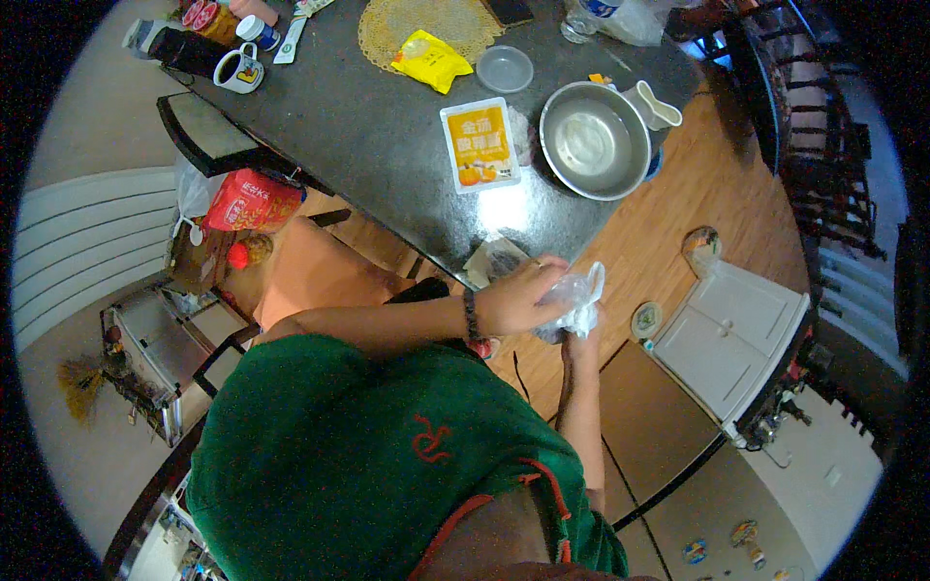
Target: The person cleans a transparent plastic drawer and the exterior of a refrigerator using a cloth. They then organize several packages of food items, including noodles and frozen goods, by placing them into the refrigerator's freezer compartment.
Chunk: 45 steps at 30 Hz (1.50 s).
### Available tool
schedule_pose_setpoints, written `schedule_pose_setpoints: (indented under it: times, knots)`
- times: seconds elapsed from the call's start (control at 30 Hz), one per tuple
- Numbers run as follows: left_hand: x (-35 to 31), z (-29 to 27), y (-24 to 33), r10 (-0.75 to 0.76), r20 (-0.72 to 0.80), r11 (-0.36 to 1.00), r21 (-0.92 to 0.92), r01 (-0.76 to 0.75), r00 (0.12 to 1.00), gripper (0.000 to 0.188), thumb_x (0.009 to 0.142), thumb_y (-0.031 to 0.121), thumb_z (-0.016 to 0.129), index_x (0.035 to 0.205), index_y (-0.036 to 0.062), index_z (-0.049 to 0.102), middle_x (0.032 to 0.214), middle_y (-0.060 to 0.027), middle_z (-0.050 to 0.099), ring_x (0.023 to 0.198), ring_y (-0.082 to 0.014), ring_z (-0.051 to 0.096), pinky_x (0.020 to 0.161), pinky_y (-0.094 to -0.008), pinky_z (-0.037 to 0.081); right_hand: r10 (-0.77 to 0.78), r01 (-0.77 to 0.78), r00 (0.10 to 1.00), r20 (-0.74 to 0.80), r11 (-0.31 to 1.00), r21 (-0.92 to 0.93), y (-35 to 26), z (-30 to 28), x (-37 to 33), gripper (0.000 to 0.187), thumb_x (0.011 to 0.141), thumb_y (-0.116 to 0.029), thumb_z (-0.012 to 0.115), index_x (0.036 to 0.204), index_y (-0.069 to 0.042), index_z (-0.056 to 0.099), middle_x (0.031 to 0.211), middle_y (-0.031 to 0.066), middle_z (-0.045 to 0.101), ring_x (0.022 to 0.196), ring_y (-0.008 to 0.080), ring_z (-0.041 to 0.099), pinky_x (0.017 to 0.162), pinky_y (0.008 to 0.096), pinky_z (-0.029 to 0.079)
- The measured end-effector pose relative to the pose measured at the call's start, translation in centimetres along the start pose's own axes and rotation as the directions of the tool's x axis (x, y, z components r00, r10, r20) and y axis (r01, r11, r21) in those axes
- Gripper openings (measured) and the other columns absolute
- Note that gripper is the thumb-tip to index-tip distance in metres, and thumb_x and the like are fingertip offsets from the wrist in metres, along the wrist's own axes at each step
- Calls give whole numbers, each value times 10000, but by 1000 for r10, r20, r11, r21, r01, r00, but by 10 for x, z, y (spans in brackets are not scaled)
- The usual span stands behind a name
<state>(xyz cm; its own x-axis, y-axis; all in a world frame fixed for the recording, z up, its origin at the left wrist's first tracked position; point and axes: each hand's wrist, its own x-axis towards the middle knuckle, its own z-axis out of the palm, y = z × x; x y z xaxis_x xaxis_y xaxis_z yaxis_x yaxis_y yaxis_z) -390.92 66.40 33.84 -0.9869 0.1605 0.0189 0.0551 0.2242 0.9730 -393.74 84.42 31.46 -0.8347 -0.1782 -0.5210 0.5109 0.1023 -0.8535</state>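
Observation:
A crumpled clear-and-white plastic bag is between my hands, just off the near corner of the dark table. My left hand reaches across from the left, its fingers bent onto the bag. From below, my right hand grips the same bag, which covers most of its fingers. What the bag contains, if anything, cannot be made out. By my left hand, a crumpled dark-and-beige packet lies at the table edge. Farther back are a white tray pack with a yellow label and a metal pot.
On the dark table are a yellow packet, a round clear lid, a woven mat and a mug. An orange-covered chair stands to the left. A white cabinet is on the right.

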Motion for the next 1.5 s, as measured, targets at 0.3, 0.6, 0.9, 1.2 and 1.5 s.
schedule_pose_setpoints:
  times: [0.3, 0.6, 0.9, 1.2, 1.5]
  knots:
    - [59, -128, -111, -104, -252, 851, 478, 217, 962, 724, 700, 369, 715, 1260, 21, 417, 1237, -183, 488, 1167, -318, 446, 970, -437, 366, 104, -99, 993, -51, 992, 78, -24, -14, -25, 318, 817, -199, 617, 1063, 0, 580, 941, 32, 605, 752, 127, 560, 641, 292, 477]
    - [92, -198, -184, -263, -448, 618, 602, 506, 854, 454, 662, 335, 724, 1016, 71, 617, 977, -108, 629, 920, -314, 573, 768, -406, 458, 178, -138, 957, -230, 974, 179, 7, -40, -63, 437, 826, -195, 614, 1204, -21, 483, 1043, 82, 574, 849, 184, 571, 725, 333, 497]
    - [42, -175, -64, -25, -399, 851, 472, 229, 916, 216, 759, 214, 667, 852, 44, 571, 746, -152, 601, 668, -293, 589, 601, -348, 456, 163, -103, 924, -345, 977, 185, 41, -62, -101, 398, 804, -203, 636, 1143, -18, 542, 974, 62, 599, 807, 146, 561, 700, 308, 489]
    - [-12, 18, 72, 231, 171, 652, 703, -283, 958, 56, 801, 74, 601, 854, 69, 584, 755, -159, 596, 681, -328, 589, 573, -354, 450, -285, 326, 923, -260, 937, 129, 102, -134, -233, 204, 755, -90, 648, 953, -47, 625, 864, -14, 618, 779, 85, 567, 706, 264, 479]
    - [-203, 363, 156, 351, 909, 841, -200, -503, 224, 179, 695, 31, 627, 873, 44, 630, 747, -174, 606, 680, -335, 595, 613, -333, 477, -446, 622, 621, -644, 780, 59, 264, -179, -481, 523, 707, -81, 691, 1187, -62, 485, 1012, 33, 575, 873, 125, 547, 780, 274, 446]
